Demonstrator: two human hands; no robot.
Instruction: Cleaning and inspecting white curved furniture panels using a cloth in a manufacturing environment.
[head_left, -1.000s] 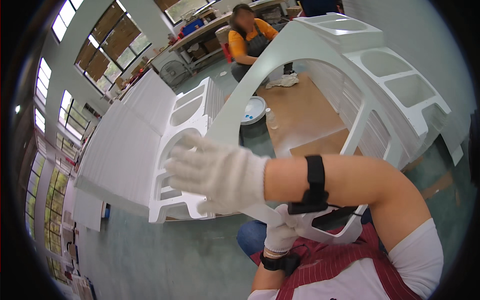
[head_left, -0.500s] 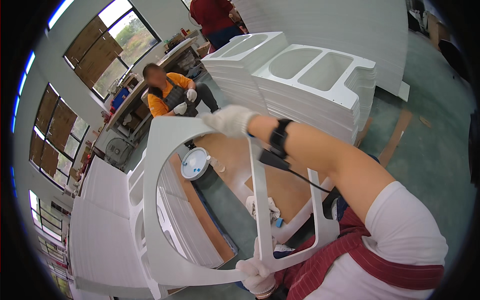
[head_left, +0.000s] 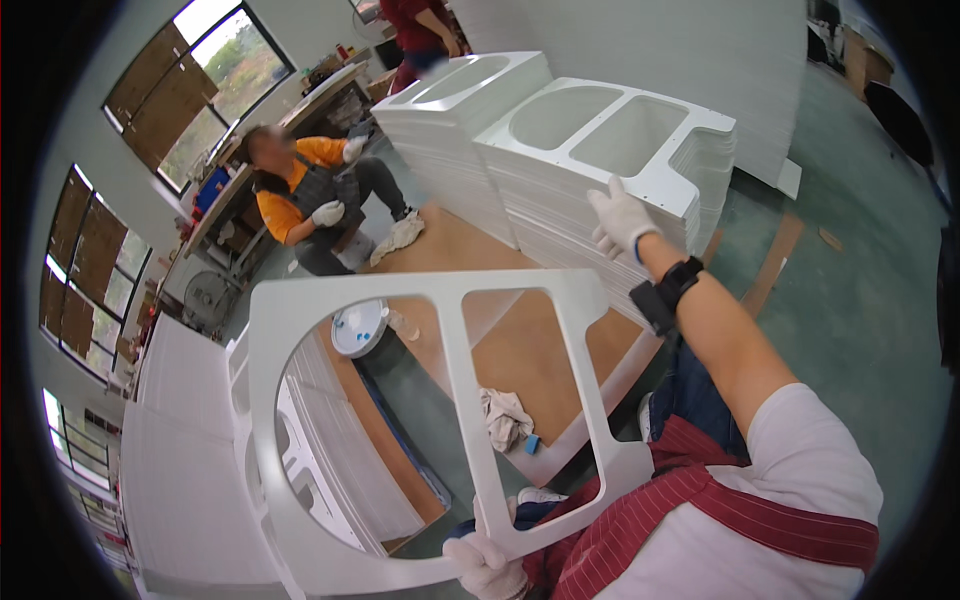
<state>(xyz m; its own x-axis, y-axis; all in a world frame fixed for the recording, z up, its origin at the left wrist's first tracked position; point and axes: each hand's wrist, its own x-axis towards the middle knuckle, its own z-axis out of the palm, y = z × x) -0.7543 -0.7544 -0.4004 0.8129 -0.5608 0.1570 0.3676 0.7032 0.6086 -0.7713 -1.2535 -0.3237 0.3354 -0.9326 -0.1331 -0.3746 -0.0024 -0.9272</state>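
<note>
A white flat panel (head_left: pixel 268 375) with a large D-shaped opening and a squarer one stands tilted up in front of me. My left hand (head_left: pixel 487 565), in a white knitted glove, is closed on the panel's lower edge, near the bar between the openings. Away from the panel, my gloved right hand (head_left: pixel 622 218) is held out with its fingers apart and nothing in it. It is nearest to the front corner of a tall stack of white panels (head_left: pixel 650 178) of similar shape; whether it touches them I cannot tell.
Through the openings show a brown board (head_left: pixel 535 345), a crumpled cloth (head_left: pixel 506 418), a small blue block (head_left: pixel 532 444) and a round white lid (head_left: pixel 358 328). More stacked panels (head_left: pixel 185 430) line the left. A person in orange (head_left: pixel 310 190) sits beyond; another stands behind.
My right hand has let go of the panel's upper edge and moved right, toward the stack. The panel has tipped lower while my left hand keeps its hold. The seated person's hands have shifted.
</note>
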